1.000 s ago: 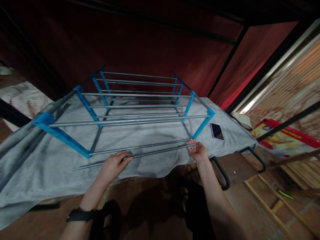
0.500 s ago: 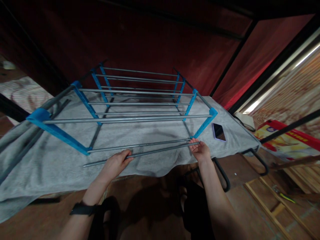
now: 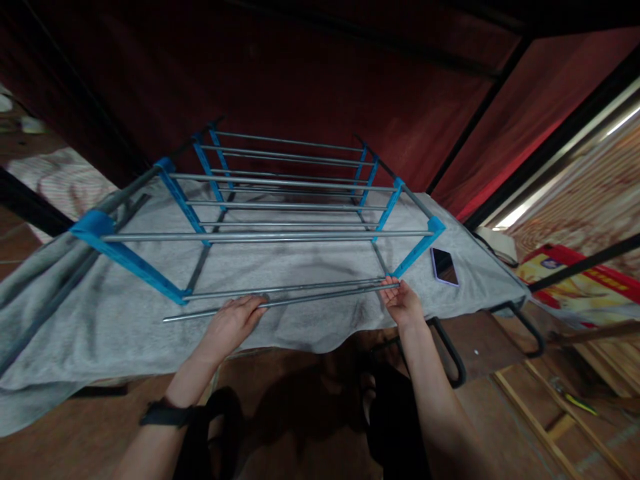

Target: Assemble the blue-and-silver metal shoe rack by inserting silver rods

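A rack of grey metal tubes with blue plastic brackets (image 3: 415, 252) lies on a grey blanket (image 3: 320, 327). My left hand (image 3: 233, 325) is closed over a loose metal tube (image 3: 320, 297), left of its middle, and the tube's left end sticks out past the hand. At the tube's right end, my right hand (image 3: 400, 301) is palm up with its fingers around it, beside the lower corner of the right front bracket. The loose tube runs just in front of the rack's lower front tube (image 3: 285, 289), and the two almost meet at the right.
To the right of the rack lies a phone (image 3: 445, 267) on the blanket. A dark red cloth (image 3: 300, 80) hangs behind. On the right are a red and yellow box (image 3: 575, 283), a black metal bar (image 3: 453, 357) and a wooden frame (image 3: 545, 413) on the floor.
My left hand has raised the loose tube's left part slightly towards the rack, so it lies closer to the lower front tube. The right hand keeps its place; the view has shifted slightly.
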Demonstrator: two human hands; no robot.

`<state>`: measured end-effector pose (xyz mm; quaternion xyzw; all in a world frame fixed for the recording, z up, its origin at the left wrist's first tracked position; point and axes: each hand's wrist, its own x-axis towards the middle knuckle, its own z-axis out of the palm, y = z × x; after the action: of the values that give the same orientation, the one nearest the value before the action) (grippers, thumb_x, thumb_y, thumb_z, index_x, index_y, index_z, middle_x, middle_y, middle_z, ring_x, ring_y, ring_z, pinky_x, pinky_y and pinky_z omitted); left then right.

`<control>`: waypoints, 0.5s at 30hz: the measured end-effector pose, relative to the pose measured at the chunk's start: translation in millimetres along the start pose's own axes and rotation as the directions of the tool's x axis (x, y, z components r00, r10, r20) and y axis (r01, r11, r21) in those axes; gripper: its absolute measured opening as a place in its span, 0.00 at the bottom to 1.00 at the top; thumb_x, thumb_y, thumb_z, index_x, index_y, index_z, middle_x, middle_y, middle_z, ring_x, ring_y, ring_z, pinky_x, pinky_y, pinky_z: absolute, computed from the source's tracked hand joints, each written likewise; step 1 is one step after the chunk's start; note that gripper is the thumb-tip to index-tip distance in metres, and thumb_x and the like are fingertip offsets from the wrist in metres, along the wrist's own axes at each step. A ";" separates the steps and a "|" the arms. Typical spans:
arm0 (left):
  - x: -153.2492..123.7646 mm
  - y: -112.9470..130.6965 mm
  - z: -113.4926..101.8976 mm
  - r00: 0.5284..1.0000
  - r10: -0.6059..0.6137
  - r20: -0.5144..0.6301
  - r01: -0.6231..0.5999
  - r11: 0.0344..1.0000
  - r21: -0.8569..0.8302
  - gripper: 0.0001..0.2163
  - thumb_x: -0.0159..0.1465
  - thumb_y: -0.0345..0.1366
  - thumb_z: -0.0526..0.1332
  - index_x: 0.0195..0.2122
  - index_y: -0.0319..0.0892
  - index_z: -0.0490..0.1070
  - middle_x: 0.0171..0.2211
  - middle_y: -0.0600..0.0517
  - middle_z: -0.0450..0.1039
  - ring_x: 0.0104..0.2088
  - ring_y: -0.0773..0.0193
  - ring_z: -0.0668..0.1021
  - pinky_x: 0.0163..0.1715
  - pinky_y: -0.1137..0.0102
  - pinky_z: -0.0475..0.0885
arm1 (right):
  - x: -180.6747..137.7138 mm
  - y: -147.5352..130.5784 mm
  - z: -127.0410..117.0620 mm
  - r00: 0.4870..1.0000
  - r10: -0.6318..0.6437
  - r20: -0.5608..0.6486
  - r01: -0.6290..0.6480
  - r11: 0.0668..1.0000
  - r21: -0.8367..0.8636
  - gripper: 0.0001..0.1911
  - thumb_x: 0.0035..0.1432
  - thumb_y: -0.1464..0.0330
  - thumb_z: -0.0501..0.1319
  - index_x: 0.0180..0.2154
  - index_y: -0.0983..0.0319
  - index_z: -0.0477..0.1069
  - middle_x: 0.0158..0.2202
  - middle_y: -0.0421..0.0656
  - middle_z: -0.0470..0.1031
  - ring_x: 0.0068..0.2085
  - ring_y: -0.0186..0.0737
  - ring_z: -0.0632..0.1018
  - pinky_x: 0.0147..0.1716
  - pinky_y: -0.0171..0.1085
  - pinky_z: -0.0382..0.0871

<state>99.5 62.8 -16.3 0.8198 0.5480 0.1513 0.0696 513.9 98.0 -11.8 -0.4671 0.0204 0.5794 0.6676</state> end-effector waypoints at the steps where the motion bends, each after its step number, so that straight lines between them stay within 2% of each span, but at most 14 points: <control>1: -0.1 -0.4 -0.5 1.000 -0.004 -0.012 0.004 1.000 0.002 0.19 0.70 0.48 0.48 0.47 0.44 0.75 0.44 0.45 0.80 0.44 0.52 0.80 0.47 0.59 0.72 | -0.1 0.1 0.5 1.000 -0.001 0.005 0.001 1.000 0.000 0.15 0.69 0.69 0.48 0.33 0.60 0.70 0.29 0.38 0.79 0.31 0.32 0.81 0.34 0.34 0.79; 10: -0.5 -1.1 -3.0 0.999 -0.030 -0.041 0.031 0.999 0.023 0.18 0.71 0.49 0.47 0.46 0.45 0.72 0.44 0.45 0.79 0.45 0.53 0.79 0.48 0.60 0.70 | -1.9 3.1 3.7 0.996 -0.059 0.073 0.062 0.998 -0.034 0.08 0.65 0.76 0.56 0.35 0.61 0.71 0.29 0.38 0.79 0.31 0.30 0.81 0.36 0.32 0.79; 15: 0.4 -1.0 -1.3 0.999 -0.032 -0.032 0.034 0.999 0.039 0.18 0.71 0.49 0.47 0.45 0.45 0.72 0.44 0.46 0.79 0.45 0.53 0.79 0.49 0.60 0.70 | -3.3 4.2 4.7 0.989 -0.103 0.109 0.107 0.994 -0.037 0.05 0.63 0.75 0.60 0.35 0.62 0.72 0.31 0.39 0.80 0.32 0.31 0.81 0.37 0.32 0.79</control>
<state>98.4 63.4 -15.4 0.8093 0.5654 0.1521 0.0471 507.1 98.1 -9.8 -0.4498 -0.0524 0.5679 0.6873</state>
